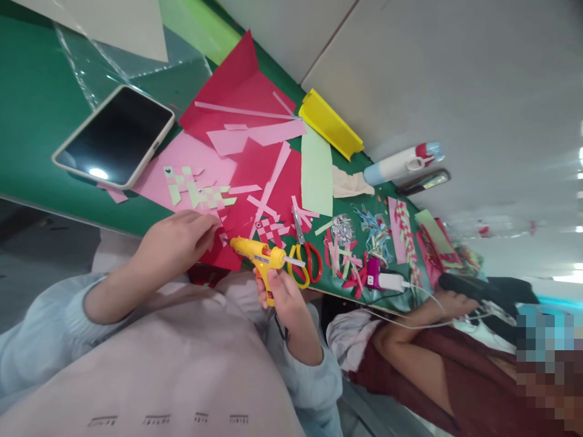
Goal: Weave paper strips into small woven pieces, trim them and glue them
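My right hand (286,297) is wrapped round the grip of a yellow hot glue gun (257,250), with a white glue stick (294,261) jutting from its back. The gun's nozzle points left, close to the fingertips of my left hand (182,240). Those fingers are pinched together on a small pink paper piece (220,238), which they partly hide. Just beyond lie two green-and-pink woven paper fish (180,182), one with a clear black eye, on a pink sheet (159,167). A red-and-pink woven fish (270,230) lies near the gun.
Scissors (304,255) with red and yellow handles lie right of the gun. A phone (116,136), red card (248,79), paper scraps (341,255) and a yellow holder (330,124) are on the green table (27,121). Another person's arm (410,315) reaches in at right.
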`<action>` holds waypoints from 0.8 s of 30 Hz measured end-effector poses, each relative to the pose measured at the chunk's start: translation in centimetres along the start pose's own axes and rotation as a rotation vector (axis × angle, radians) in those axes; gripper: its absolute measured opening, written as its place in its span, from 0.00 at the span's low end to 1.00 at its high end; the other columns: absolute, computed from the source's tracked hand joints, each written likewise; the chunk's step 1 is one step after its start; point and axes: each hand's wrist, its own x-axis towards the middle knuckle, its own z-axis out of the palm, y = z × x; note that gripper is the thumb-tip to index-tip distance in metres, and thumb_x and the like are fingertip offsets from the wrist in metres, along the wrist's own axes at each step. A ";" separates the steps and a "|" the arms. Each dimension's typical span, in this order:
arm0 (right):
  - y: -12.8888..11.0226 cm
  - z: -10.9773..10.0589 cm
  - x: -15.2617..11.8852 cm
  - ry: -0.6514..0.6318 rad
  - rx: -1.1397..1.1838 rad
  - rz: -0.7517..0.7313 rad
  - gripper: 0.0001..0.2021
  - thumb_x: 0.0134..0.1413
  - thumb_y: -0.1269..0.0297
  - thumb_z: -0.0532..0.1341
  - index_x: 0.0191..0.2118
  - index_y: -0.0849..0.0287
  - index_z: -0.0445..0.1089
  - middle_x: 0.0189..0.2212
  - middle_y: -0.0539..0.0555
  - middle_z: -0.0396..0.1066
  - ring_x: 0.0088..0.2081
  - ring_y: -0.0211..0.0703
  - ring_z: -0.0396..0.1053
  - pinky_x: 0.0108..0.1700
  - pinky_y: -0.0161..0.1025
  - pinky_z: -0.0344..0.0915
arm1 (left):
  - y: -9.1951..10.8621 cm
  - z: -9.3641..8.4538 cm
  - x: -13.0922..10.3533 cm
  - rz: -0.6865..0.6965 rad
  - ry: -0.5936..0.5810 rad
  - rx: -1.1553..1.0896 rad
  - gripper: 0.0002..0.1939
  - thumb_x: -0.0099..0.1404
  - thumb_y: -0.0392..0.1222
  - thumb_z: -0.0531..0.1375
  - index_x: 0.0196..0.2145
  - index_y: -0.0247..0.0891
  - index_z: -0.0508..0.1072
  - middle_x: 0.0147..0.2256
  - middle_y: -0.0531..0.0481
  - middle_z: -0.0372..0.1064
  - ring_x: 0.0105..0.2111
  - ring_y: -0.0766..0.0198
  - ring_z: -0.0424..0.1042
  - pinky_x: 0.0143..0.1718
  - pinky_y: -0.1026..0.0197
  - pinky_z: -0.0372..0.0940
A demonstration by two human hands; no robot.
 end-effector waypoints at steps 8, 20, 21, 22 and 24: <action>-0.2 -0.2 -0.2 0.016 -0.143 0.009 0.30 0.54 0.32 0.59 0.39 0.60 0.69 0.26 0.48 0.63 0.23 0.32 0.59 0.23 0.33 0.57 | 0.0 0.0 -0.1 -0.005 -0.022 0.018 0.19 0.72 0.45 0.47 0.43 0.39 0.76 0.39 0.40 0.79 0.38 0.49 0.78 0.35 0.53 0.69; 0.4 -1.4 0.2 -0.022 0.016 -0.013 0.29 0.55 0.34 0.60 0.39 0.61 0.72 0.26 0.48 0.63 0.23 0.32 0.59 0.21 0.32 0.58 | 0.2 -0.4 0.0 -0.027 -0.037 0.007 0.19 0.70 0.44 0.47 0.43 0.38 0.77 0.39 0.39 0.79 0.40 0.49 0.78 0.36 0.53 0.70; 0.6 -1.7 0.3 -0.024 0.052 -0.019 0.29 0.55 0.34 0.60 0.39 0.61 0.72 0.25 0.48 0.62 0.22 0.32 0.58 0.21 0.32 0.57 | 0.2 -0.4 0.0 -0.022 -0.037 0.007 0.19 0.70 0.44 0.48 0.43 0.38 0.77 0.39 0.39 0.79 0.40 0.49 0.78 0.36 0.53 0.70; 0.7 -2.0 0.3 -0.025 0.092 -0.022 0.29 0.55 0.35 0.61 0.38 0.61 0.72 0.25 0.48 0.62 0.21 0.31 0.57 0.20 0.31 0.56 | 0.2 -0.3 0.0 -0.018 -0.036 0.007 0.19 0.71 0.44 0.48 0.43 0.37 0.77 0.39 0.39 0.79 0.40 0.48 0.78 0.36 0.53 0.71; 1.0 -2.5 0.2 -0.031 0.173 -0.019 0.27 0.55 0.36 0.62 0.39 0.61 0.72 0.24 0.48 0.61 0.21 0.31 0.54 0.20 0.31 0.54 | 0.1 -0.3 0.0 -0.003 -0.026 0.005 0.19 0.71 0.44 0.48 0.44 0.37 0.77 0.40 0.39 0.79 0.41 0.48 0.78 0.37 0.53 0.71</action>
